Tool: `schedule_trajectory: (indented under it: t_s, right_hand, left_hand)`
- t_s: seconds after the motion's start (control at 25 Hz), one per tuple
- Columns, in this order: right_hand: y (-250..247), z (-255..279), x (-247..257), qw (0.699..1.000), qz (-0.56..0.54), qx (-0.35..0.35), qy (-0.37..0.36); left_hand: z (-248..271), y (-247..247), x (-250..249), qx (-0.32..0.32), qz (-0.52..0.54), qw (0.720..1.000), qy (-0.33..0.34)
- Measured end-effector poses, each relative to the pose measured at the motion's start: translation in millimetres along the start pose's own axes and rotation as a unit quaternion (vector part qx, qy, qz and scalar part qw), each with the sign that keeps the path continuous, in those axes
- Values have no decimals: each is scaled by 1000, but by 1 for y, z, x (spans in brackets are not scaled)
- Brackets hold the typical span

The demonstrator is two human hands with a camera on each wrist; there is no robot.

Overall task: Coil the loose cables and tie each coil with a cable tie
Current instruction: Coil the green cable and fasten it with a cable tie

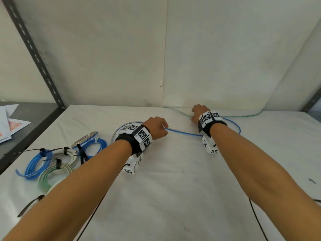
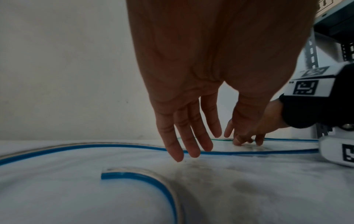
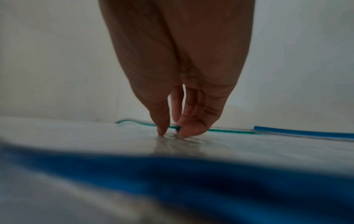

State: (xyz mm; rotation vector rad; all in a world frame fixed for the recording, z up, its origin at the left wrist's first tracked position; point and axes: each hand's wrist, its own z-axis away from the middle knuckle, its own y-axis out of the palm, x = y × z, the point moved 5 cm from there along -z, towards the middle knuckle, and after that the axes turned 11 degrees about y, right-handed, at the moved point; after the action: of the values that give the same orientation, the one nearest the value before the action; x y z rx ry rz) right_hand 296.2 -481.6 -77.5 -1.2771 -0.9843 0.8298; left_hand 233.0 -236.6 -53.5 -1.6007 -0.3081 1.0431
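We are reaching for two loose cables on the white table (image 1: 173, 188). Our right hand (image 1: 199, 112) is at the far edge, thumb and fingers (image 3: 162, 125) coming together on the table around the green cable (image 1: 243, 116), just short of a firm pinch as far as we can judge. Our left hand (image 1: 157, 127) is hovering over the blue cable (image 1: 184, 133), fingers (image 2: 191, 136) hanging straight and apart, gripping nothing in the wrist view.

To do this step well, we are judging it best to pinch one cable only, lift it clear of the other where they run close together, and anchor one end with the left hand before winding even loops.

Four tied coils (image 1: 52, 164) are lying at the near left.

In the head view the left hand is looking curled on the blue cable, so contact there is uncertain. The right fingertips are hiding the green cable where they meet it. A blurred blue band is filling the near part of the right wrist view. The green cable's right end is running out behind the arm.
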Motion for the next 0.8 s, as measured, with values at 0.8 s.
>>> schedule_trajectory:
  t_s: [0.8]
  right_hand:
    - [-179,128,-14,751,-592,-287,-53]
  left_hand:
    - [39,-121,-53,-374,556,742,12]
